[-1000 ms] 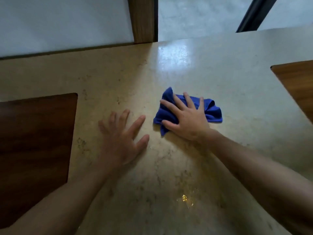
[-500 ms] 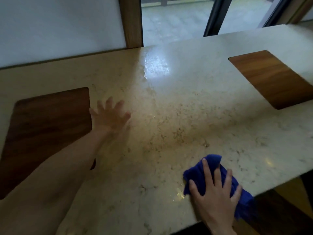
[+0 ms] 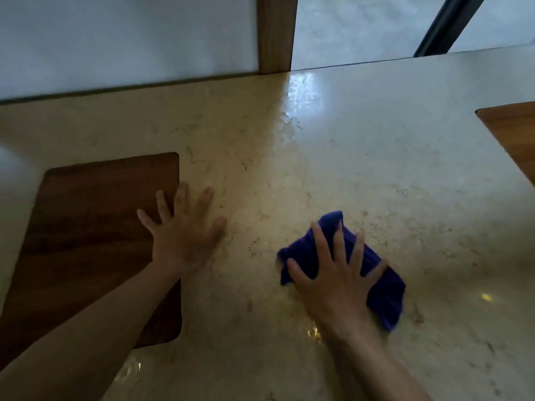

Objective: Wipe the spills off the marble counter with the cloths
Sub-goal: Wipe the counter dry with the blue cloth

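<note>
Blue cloth (image 3: pixel 385 287) under spread right hand (image 3: pixel 335 282) fingers on marble counter (image 3: pixel 376 175), left hand (image 3: pixel 185 238) flat, fingers splayed

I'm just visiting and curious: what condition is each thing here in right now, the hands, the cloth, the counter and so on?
Left hand: fingers spread flat, resting across the marble and the inset's edge, holding nothing.
Right hand: fingers straight, pressing on the cloth.
Crumpled blue cloth: bunched, flat on the counter under the right hand.
Beige marble counter: wet sheen near the far edge, shiny droplets near the front.
Dark wooden inset panel: flush in the counter, looks dry.
</note>
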The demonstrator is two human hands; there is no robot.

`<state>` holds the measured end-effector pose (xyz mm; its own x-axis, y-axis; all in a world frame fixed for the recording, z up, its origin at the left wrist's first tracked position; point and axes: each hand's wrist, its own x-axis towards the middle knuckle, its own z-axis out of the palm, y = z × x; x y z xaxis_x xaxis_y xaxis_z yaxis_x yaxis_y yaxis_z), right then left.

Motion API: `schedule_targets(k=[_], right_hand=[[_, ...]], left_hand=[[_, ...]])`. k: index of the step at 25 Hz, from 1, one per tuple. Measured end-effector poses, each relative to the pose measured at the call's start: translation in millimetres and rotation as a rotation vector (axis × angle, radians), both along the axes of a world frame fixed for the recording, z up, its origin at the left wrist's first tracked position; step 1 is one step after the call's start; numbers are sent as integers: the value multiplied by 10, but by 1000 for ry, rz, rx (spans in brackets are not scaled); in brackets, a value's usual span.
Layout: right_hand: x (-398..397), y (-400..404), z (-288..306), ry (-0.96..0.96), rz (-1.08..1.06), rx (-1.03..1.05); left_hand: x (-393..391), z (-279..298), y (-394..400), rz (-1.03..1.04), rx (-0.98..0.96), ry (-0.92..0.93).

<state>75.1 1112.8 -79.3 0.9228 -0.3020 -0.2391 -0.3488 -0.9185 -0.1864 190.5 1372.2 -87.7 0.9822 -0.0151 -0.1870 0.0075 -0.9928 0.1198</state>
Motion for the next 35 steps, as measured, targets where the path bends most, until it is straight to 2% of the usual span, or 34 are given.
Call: schedule_targets(k=[7,11,14,18,23,27,31,35], right_hand=[[2801,-246,-28,-67,98,3],[4137,-173,71,-73,-4,33],[4492,77,66,-75,-76,54],[4465,127,25,-91,-21,46],[3839,197,35,-112,360,17],[2581,338,19,-114,567,-6],[864,251,3,-99,596,-25],[-1008,3,22,-49,436,-34]], left_hand=[[-2,-40,7,-54,81,-11],[41,-42,-30,-53,79,-58],[78,-38,-46,-42,67,-75],[31,-73,-6,-26,83,-75],[58,-46,11,2,87,-23],[47,23,7,-4,55,-5],[-3,82,-6,-2,-11,-3],[-499,204,238,-17,-70,-35]])
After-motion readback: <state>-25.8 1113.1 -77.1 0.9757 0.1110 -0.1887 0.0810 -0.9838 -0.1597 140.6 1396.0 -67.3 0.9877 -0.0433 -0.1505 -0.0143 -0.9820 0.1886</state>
